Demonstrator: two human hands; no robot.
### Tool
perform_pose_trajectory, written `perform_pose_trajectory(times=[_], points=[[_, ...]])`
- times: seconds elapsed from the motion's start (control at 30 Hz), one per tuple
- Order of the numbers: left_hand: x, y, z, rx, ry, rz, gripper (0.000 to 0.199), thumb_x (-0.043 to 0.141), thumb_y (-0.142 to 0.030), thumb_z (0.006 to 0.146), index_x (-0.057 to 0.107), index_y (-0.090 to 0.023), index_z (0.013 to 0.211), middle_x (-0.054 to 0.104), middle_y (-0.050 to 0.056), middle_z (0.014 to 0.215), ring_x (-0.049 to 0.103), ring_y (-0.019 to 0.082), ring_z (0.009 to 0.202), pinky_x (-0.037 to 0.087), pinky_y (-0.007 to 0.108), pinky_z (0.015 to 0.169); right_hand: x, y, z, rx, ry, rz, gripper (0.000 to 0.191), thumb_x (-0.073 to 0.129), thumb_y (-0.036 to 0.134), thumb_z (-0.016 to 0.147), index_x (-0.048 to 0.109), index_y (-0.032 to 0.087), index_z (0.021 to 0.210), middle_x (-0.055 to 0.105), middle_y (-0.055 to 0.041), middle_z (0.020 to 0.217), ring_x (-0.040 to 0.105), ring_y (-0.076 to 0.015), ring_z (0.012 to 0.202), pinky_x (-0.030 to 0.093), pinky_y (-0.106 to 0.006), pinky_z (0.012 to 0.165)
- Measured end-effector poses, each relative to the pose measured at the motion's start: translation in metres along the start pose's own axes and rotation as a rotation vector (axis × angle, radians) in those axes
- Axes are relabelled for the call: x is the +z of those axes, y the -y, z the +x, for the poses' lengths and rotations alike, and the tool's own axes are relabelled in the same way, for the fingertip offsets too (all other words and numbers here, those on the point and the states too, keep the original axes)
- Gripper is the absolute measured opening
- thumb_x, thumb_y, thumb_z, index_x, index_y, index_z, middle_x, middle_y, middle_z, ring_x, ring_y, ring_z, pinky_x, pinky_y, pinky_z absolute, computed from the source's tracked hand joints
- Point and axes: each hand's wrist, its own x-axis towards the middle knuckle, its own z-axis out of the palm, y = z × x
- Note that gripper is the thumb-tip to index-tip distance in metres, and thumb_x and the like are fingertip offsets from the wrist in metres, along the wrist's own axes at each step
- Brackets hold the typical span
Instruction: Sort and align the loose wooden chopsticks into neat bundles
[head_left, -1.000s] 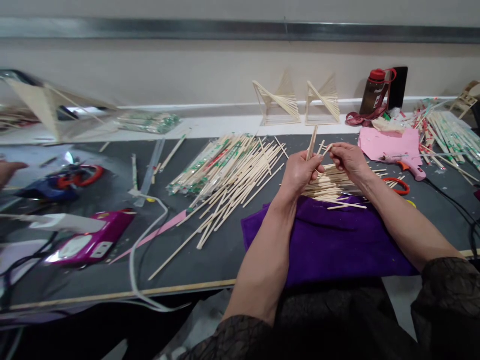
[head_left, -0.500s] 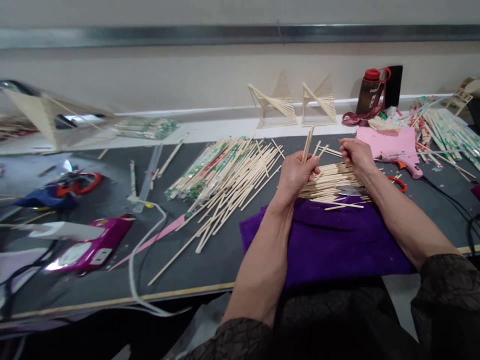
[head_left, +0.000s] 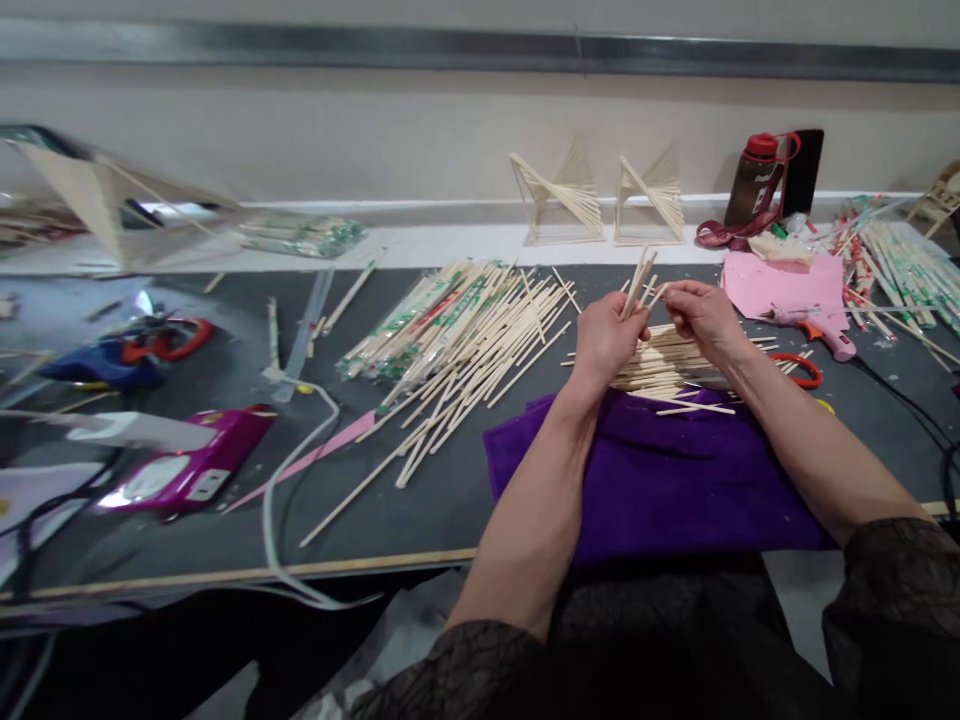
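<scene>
My left hand [head_left: 609,335] is closed around several light wooden chopsticks [head_left: 640,278] that stick up out of the fist. Close beside it, my right hand [head_left: 701,312] pinches at the tip of one chopstick [head_left: 659,293] slanting out from that bunch. Below both hands lies a pile of bare chopsticks [head_left: 656,362], part of it on a folded purple cloth [head_left: 675,480]. Orange-handled scissors [head_left: 806,370] rest at the right side of the pile, their blades partly hidden by my right wrist.
A pink glue gun [head_left: 829,335] lies right of the pile, its cord trailing right. Left are loose chopsticks [head_left: 480,370], wrapped chopsticks [head_left: 420,320] and a magenta power strip [head_left: 199,460] with a white cable. Two stick frames [head_left: 562,205] and a bottle [head_left: 750,180] stand against the wall.
My right hand has come left to the bunch in my left hand, and its fingers now meet a chopstick's tip. The view has shifted slightly.
</scene>
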Motion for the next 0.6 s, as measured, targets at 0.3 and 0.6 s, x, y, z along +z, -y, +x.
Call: perform_pose_trajectory(times=[0.3, 0.6], points=[[0.003, -0.011, -0.008, 0.147, -0.026, 0.273, 0.015, 0.051, -0.021, 0.085, 0.055, -0.020, 0.071, 0.060, 0.001, 0.061, 0.054, 0.016, 0.062, 0.038, 0.029, 0.067, 0.005, -0.005, 0.002, -0.083, -0.189, -0.105, 0.006, 0.055, 0.016, 0.060, 0.057, 0.016, 0.055, 0.041, 0.0069, 0.042, 0.027, -0.0047, 0.039, 0.016, -0.020, 0.038], [-0.006, -0.008, -0.003, 0.059, 0.036, 0.109, 0.026, 0.054, -0.026, 0.082, 0.054, -0.020, 0.057, 0.056, 0.000, 0.054, 0.051, 0.013, 0.057, 0.036, 0.024, 0.057, -0.004, -0.007, 0.006, -0.436, -0.240, -0.645, 0.013, 0.054, 0.021, 0.071, 0.059, 0.020, 0.059, 0.055, 0.0000, 0.062, 0.050, -0.0141, 0.065, 0.039, -0.027, 0.062]])
